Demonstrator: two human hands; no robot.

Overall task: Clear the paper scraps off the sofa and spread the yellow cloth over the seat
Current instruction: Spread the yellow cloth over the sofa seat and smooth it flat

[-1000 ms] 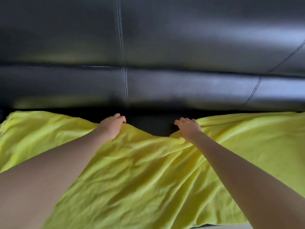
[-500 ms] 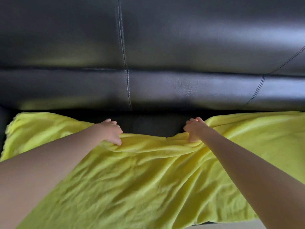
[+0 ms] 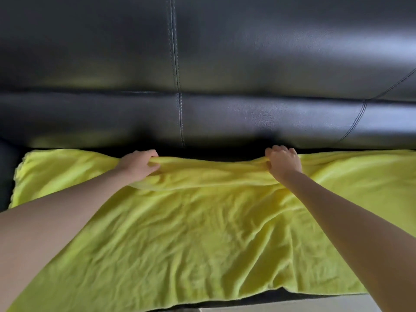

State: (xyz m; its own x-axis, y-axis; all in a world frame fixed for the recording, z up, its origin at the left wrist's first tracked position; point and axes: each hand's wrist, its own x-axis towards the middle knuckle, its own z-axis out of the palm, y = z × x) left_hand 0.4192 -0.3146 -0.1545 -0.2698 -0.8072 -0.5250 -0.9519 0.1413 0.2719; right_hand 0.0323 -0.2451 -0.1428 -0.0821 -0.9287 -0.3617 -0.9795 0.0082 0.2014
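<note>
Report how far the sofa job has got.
Done: no paper scraps show, and the yellow cloth covers most of the seat. In hand: left hand and right hand grip its back edge near the backrest. Left: smoothing the wrinkles.

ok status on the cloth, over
Left hand and right hand both gripping cloth at back edge. Cloth covers the seat, wrinkled. No scraps in view, nothing in the way.

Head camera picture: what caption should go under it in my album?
Both hands, left hand and right hand, grip the yellow cloth at the black sofa backrest.
</note>
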